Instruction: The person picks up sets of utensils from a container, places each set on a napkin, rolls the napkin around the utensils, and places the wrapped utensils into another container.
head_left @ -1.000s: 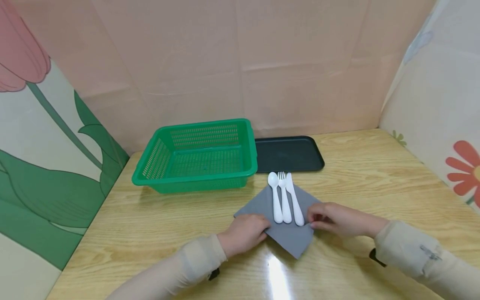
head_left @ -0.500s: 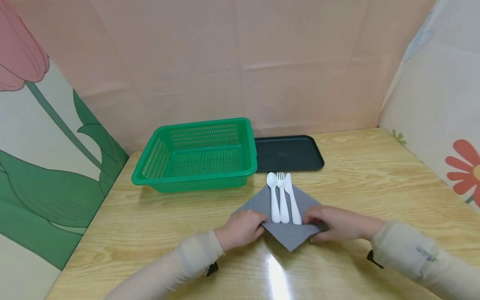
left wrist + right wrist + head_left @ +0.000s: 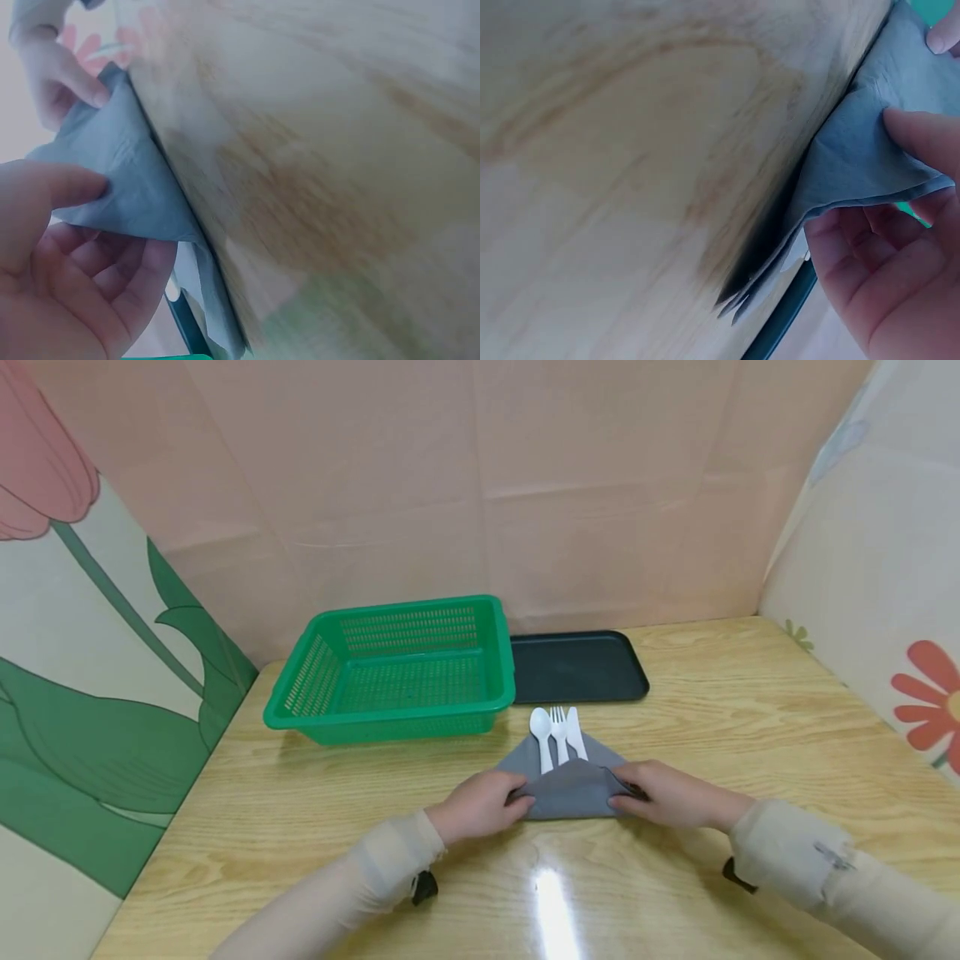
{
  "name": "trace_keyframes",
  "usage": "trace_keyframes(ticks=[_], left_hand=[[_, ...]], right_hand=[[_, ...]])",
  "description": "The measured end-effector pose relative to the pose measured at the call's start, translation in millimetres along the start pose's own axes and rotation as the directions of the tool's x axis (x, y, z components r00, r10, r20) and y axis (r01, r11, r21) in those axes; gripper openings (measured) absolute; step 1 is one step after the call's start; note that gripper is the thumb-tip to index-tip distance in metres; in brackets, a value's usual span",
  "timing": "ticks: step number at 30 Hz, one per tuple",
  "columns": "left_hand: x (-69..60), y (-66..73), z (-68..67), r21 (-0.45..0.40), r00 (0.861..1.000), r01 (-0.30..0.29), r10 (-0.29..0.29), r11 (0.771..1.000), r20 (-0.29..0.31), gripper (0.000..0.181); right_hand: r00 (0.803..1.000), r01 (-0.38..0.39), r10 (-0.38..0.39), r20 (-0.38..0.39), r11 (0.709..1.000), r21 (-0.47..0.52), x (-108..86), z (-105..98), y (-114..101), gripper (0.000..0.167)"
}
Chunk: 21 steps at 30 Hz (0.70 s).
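Note:
A grey napkin (image 3: 570, 795) lies on the table with its near corner folded up over the handles of a white spoon (image 3: 541, 727), fork (image 3: 559, 731) and knife (image 3: 574, 731). Their heads stick out at the far side. My left hand (image 3: 483, 804) pinches the fold's left edge between thumb and fingers; in the left wrist view the thumb presses on top of the napkin (image 3: 142, 180) with the fingers beneath. On the opposite edge, my right hand (image 3: 663, 795) pinches the fold likewise, thumb over the cloth (image 3: 862, 150) in the right wrist view. The lower handles are hidden under the fold.
A green plastic basket (image 3: 397, 722) stands at the back left of the wooden table (image 3: 750, 710). Beside it, behind the cutlery, lies a black tray (image 3: 577, 668). Fabric backdrops rise at the back and both sides.
The napkin's near corner, which pointed toward me, has been folded up and away over the cutlery handles. Both hands moved slightly with it, and the cutlery shifted a little left.

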State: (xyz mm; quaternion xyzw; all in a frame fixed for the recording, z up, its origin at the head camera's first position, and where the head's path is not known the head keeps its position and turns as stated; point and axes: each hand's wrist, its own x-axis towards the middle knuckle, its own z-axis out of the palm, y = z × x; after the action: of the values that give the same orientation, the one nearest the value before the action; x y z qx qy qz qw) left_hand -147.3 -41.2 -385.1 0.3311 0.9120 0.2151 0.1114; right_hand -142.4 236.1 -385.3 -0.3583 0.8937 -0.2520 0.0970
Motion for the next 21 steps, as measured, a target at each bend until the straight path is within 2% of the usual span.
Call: trace_keyframes(ticks=[12, 21], left_hand=[[5.4, -7.0, 0.0, -0.090, 0.999, 0.050, -0.051, 0.995, -0.018, 0.027], [9.0, -12.6, -0.6, -0.155, 0.995, 0.077, -0.085, 0.985, -0.047, 0.030]], right_hand=[[0.991, -0.124, 0.120, 0.062, 0.990, 0.065, 5.2, -3, 1, 0.024], [0.987, -0.156, 0.154, 0.035, 0.986, 0.054, 7.2, -3, 3, 0.029]])
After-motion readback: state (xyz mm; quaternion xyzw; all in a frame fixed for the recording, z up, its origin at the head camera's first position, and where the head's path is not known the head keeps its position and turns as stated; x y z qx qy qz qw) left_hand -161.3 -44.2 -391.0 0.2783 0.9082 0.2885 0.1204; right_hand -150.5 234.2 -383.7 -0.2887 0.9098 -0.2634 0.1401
